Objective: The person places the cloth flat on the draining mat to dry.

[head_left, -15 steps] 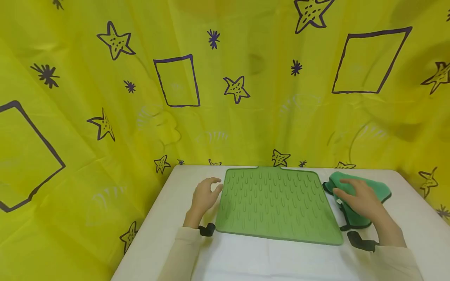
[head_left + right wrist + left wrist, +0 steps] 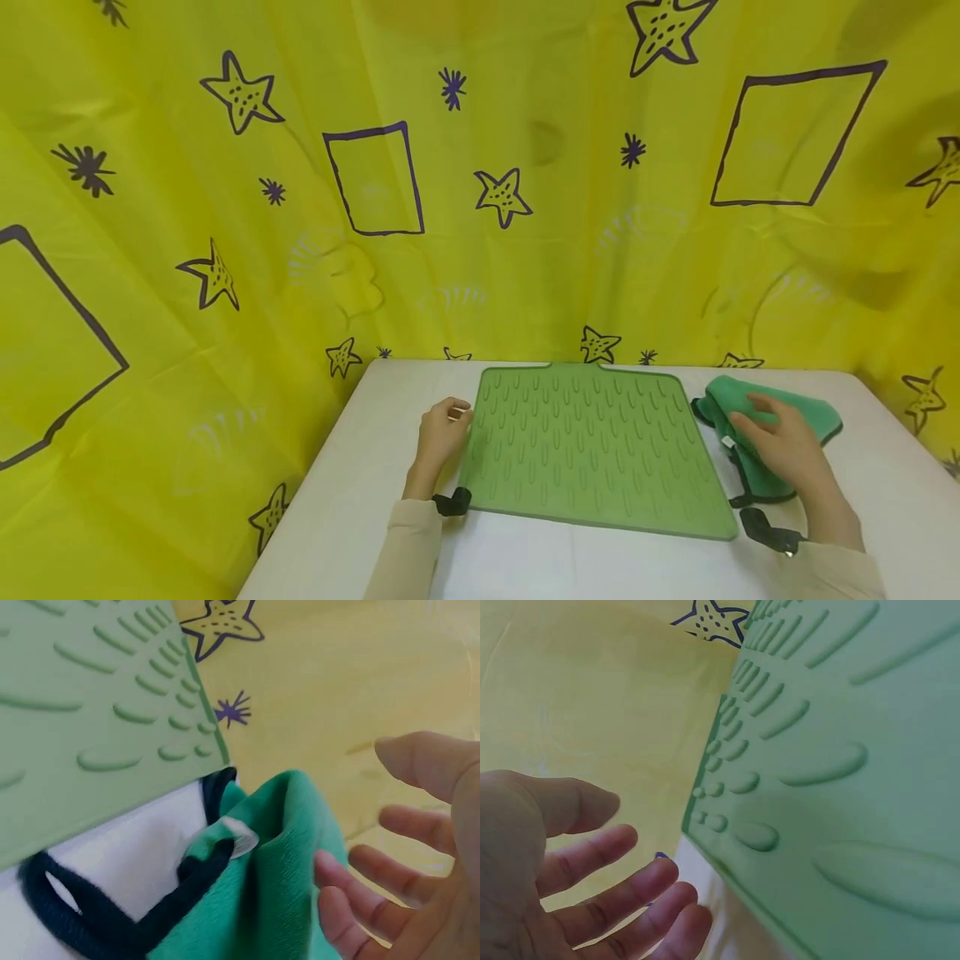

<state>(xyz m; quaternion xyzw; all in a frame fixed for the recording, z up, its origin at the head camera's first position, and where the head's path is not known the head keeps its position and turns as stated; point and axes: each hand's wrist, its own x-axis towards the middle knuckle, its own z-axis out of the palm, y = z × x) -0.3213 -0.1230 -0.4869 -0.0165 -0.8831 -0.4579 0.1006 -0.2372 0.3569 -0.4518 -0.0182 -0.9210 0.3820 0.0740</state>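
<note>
A light green mat [image 2: 585, 450] with raised elongated bumps lies flat on the white table. Beside its left edge is my left hand [image 2: 441, 433], fingers relaxed and slightly bent. The left wrist view shows this hand [image 2: 592, 877] holding nothing, its fingertips near the mat's edge. To the right of the mat lies a folded green cloth [image 2: 813, 408] with dark trim, a loop and a small white tag [image 2: 241, 837]. My right hand [image 2: 787, 442] is over the cloth, thumb and fingers spread apart. In the right wrist view its lower fingers [image 2: 360, 889] are right at the cloth's fold.
A yellow curtain [image 2: 525, 275] printed with dark stars and squares stands behind and left of the table. The white tabletop [image 2: 517, 558] shows in front of the mat and on both sides. Each wrist wears a black camera mount [image 2: 453, 502].
My right hand has shifted a little to the right and nearer over the cloth. The left hand's thumb and fingers have come closer together beside the mat. The head view has tilted slightly.
</note>
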